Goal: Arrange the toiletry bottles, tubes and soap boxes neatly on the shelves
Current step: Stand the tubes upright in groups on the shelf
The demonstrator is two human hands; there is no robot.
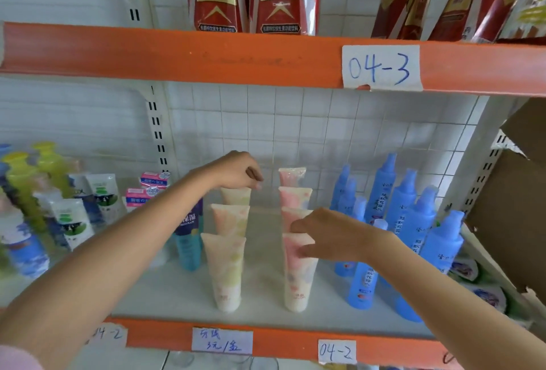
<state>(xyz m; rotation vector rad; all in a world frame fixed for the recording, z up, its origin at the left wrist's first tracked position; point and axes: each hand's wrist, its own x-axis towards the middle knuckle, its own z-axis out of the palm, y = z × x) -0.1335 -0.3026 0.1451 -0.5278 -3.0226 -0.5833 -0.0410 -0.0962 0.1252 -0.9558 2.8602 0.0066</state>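
Pink-and-cream plastic tubes (298, 269) stood cap-down in a row of four running front to back on the white shelf board (263, 295), their long axes upright and their crimped ends uppermost. The right hand (328, 236) was at the front of that row, thumb and fingers closed on the crimped top of the front tube, with the second tube's top just behind the knuckles. To the left of the pink row, across a bare strip of shelf, stood a matching row of three yellow-green-and-cream tubes (227, 269), also cap-down. The left hand (236, 171) reached to the rear of it, fingertips pinched together at the top of the back tube (236, 196); whether they truly gripped it I could not tell. Each hand lay nearest its own row, so any straightening would likely be a small nudge along the row. Right of the pink row crowded blue spray bottles (410, 207); left of the green row stood a teal-and-purple bottle (189, 236).
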